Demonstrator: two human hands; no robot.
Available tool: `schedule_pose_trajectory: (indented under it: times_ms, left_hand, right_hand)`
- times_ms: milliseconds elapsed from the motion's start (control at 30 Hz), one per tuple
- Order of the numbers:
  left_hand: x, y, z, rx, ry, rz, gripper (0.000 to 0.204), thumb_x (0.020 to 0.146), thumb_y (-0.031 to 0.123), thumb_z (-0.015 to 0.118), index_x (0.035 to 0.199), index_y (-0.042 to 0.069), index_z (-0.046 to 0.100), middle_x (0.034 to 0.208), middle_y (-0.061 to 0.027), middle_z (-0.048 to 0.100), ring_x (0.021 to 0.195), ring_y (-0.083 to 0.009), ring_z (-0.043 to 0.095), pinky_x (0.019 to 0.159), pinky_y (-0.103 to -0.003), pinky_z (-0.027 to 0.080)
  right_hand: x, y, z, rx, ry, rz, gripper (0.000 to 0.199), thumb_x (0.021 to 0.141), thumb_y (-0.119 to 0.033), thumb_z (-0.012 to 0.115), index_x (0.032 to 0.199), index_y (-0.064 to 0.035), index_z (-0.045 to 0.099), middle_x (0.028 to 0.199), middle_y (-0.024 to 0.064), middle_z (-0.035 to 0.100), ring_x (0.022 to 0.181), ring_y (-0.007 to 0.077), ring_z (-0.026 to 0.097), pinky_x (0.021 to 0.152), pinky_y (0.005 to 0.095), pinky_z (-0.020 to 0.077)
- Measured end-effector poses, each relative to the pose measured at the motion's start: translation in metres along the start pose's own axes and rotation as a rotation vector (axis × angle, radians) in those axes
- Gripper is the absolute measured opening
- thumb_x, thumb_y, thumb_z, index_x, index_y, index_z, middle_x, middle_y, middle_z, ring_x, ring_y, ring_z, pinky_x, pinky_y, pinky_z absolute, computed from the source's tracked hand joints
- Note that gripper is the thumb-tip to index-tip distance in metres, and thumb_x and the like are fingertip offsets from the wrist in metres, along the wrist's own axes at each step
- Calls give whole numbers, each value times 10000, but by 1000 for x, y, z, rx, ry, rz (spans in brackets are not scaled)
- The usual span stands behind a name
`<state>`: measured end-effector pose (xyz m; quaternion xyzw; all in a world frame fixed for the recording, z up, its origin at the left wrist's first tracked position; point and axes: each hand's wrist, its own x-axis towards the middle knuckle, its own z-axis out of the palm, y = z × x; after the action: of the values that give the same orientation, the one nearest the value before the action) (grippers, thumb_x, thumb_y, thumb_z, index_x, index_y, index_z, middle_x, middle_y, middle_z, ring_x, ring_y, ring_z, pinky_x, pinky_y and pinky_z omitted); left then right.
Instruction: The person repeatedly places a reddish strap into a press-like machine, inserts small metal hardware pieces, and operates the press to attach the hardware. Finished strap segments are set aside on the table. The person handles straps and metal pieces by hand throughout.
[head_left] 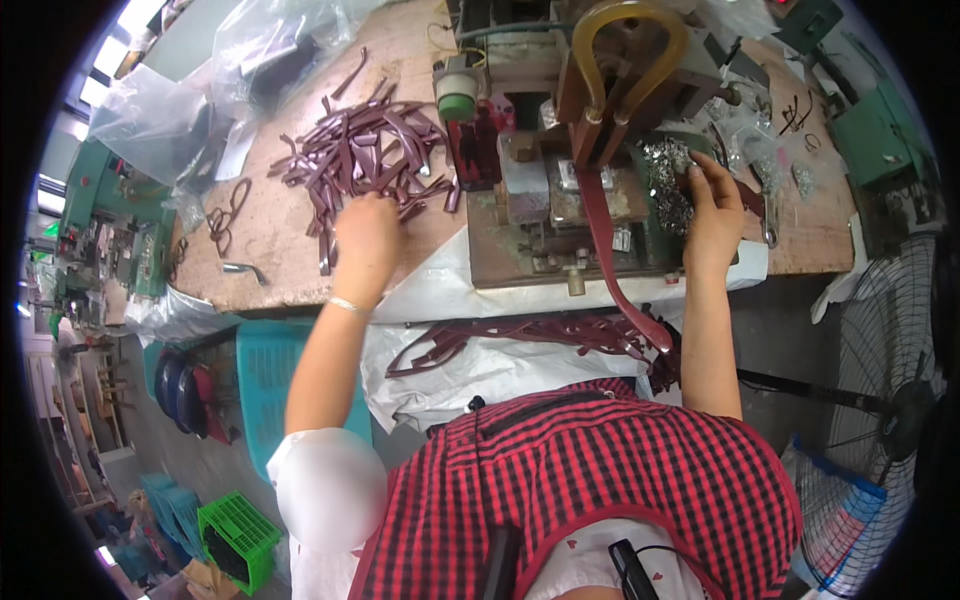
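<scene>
My left hand [368, 240] is on the near edge of a pile of glossy maroon curved strips [365, 150], its fingers curled down among them; what they grip is hidden. My right hand [715, 215] reaches into a heap of small shiny metal pieces [668, 190] to the right of a bench machine [530, 255]. Its fingers bend inward at the heap's edge, and anything between them is too small to make out. From beneath the machine's upright brown head [597, 140], a long maroon strip [605, 240] hangs down over the table's front edge.
More maroon strips [530, 335] lie on a white sheet [410, 395] below the table edge, close to my lap. A green button [457, 106] tops a post left of the machine. Clear plastic bags [160, 125] lie at the back left. A caged fan [880, 390] stands at right.
</scene>
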<state>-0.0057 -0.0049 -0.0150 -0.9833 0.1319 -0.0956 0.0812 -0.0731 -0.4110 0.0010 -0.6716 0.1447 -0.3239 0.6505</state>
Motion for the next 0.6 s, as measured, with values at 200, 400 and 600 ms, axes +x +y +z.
schedule_pose_trajectory:
  times_ms: [200,400,600]
  left_hand:
    - [-7,-97,-73,-40,57,-278,138,884,138,620,888,72,741,846,-189,728,839,-394,707,725,-503,546]
    - [-44,-104,17,-507,77,-310,174,879,138,720,971,3,657,858,-195,728,780,-349,718,710,-418,540]
    - [26,-14,-5,-694,449,-306,184,923,154,731,946,-17,667,803,-173,705,694,-275,687,649,-362,512]
  right_hand:
    - [-11,-3,-49,-273,41,-56,162,983,-83,673,1112,-2,727,1065,35,729,978,104,641,894,260,494]
    - [-41,-11,-68,-269,82,-3,183,967,-76,696,1119,6,755,1071,49,748,985,106,657,902,258,504]
    - [-32,-92,12,-234,-302,-171,209,908,-25,727,1114,4,751,1071,65,759,984,114,670,898,247,509]
